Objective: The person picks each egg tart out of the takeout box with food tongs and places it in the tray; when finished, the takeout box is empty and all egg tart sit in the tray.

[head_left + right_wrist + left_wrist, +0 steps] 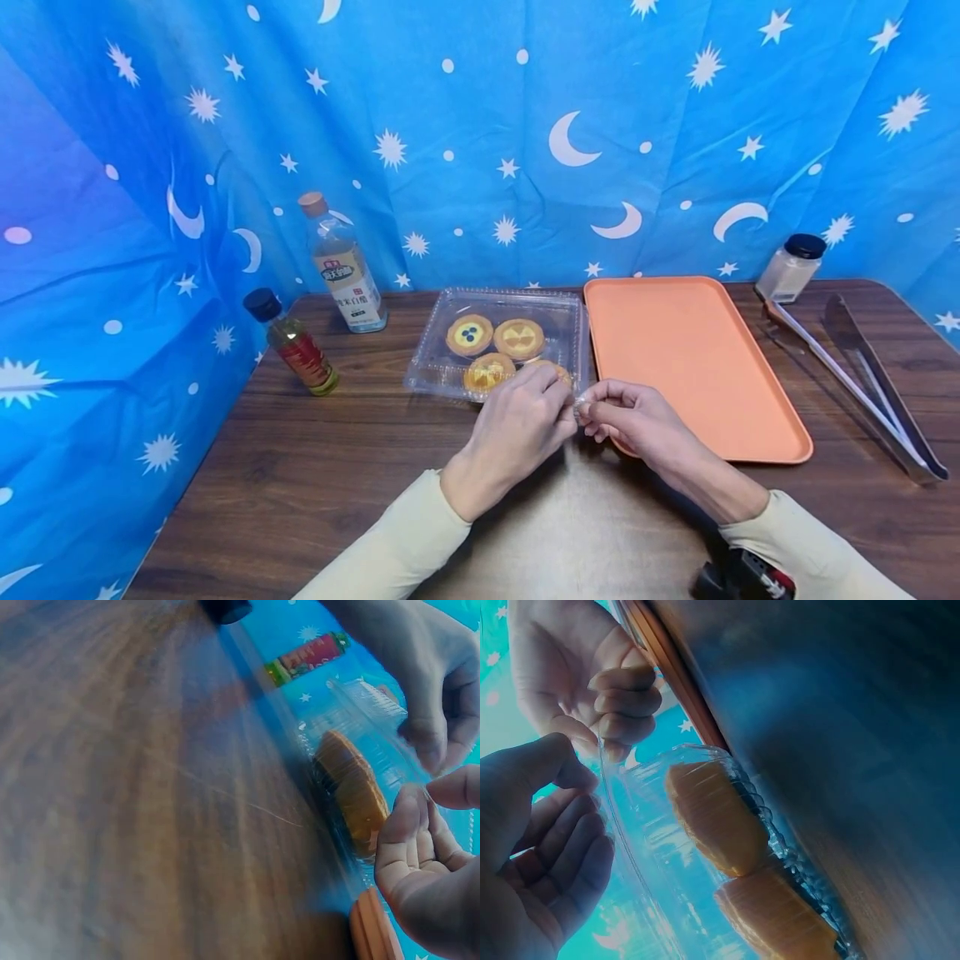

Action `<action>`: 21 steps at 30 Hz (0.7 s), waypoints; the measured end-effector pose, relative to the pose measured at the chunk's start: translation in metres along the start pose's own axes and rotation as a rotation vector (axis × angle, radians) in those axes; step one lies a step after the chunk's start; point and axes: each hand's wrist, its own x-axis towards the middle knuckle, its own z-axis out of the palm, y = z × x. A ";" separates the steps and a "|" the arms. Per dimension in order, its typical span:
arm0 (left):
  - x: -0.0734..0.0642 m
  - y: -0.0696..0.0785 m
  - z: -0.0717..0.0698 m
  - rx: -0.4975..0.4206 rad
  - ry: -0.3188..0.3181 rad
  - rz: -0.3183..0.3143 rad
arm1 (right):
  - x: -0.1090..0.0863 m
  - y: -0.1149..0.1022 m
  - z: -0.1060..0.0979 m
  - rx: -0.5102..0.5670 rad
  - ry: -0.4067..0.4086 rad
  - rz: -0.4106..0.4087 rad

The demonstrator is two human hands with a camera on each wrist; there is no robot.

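Note:
A clear plastic clamshell box (427, 367) holds several egg tarts (519, 339), one topped with blueberries. At the box's near right corner, my left hand (517, 429) pinches the edge of its lid between thumb and fingers. Just to the right, my right hand (637, 421) pinches the same lid edge at the corner, its other fingers curled. The left wrist view shows the two hands (547, 847) close together along the thin rim, with tarts (716, 817) visible through the side wall. In the right wrist view the right thumb and fingers (401, 825) meet at the rim.
An orange tray (690, 367) lies right of the box. Metal tongs (862, 392) and a black-capped jar (791, 267) are farther right. A white vinegar bottle (348, 275) and a smaller dark-capped bottle (296, 346) stand at the left. A blue star-patterned cloth (480, 125) hangs behind the table.

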 end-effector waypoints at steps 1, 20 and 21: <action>0.000 0.000 0.000 0.000 0.001 0.000 | 0.000 0.000 0.000 -0.006 0.003 0.000; 0.003 0.000 -0.002 0.031 0.011 -0.004 | 0.002 -0.002 0.001 -0.022 0.040 0.037; 0.003 0.000 -0.001 0.034 0.014 -0.004 | 0.002 -0.002 0.001 -0.027 0.043 0.039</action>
